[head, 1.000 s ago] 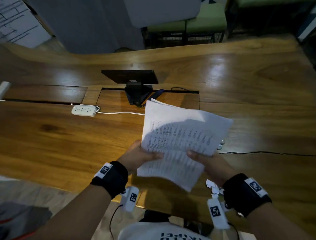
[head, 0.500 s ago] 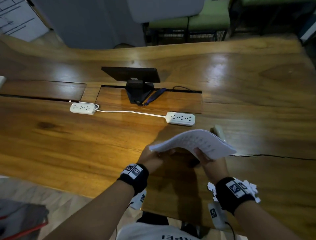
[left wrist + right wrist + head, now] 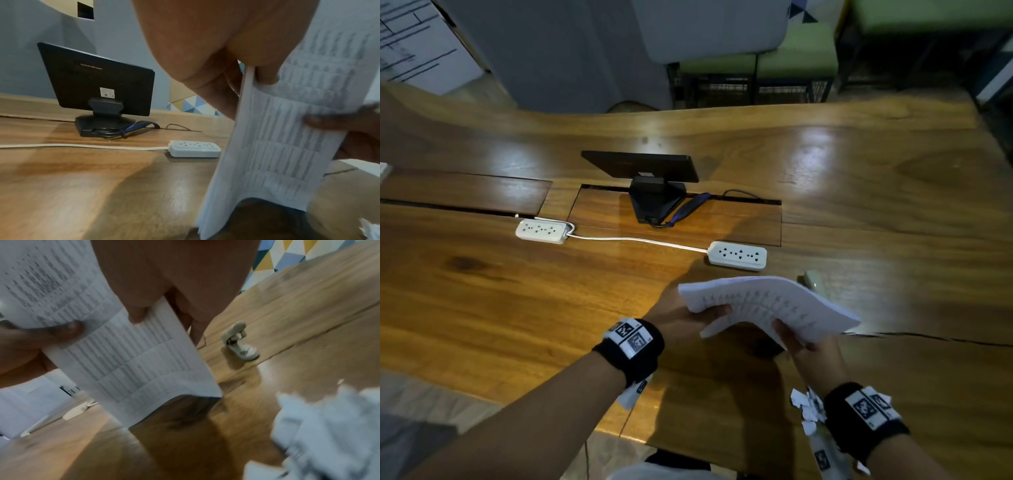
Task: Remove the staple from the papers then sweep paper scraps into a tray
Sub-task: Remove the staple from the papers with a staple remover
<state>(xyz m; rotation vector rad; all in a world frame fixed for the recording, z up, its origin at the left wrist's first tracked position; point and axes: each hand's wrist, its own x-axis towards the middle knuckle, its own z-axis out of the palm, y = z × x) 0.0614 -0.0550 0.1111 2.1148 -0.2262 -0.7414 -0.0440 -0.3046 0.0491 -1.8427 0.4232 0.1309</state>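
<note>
A stack of printed white papers (image 3: 767,303) hangs bowed just above the wooden table (image 3: 551,308), held at its near edge by both hands. My left hand (image 3: 690,317) pinches the left corner, thumb on top (image 3: 265,76). My right hand (image 3: 796,342) pinches the right part, thumb on the sheet (image 3: 137,314). The papers (image 3: 287,129) (image 3: 133,361) fill both wrist views. A pale staple remover (image 3: 814,280) (image 3: 238,340) lies on the table just beyond the stack. Torn white paper scraps (image 3: 808,407) (image 3: 329,426) lie beside my right wrist. The staple is hidden.
Two white power strips (image 3: 541,231) (image 3: 738,255) joined by a cord lie across the middle of the table. A small black screen on a stand (image 3: 643,168) (image 3: 96,78) stands behind them. A crack (image 3: 928,337) runs through the wood at the right.
The papers have come down from upright in front of the camera to a low, bowed position over the table. Both hands went down with them and keep their hold.
</note>
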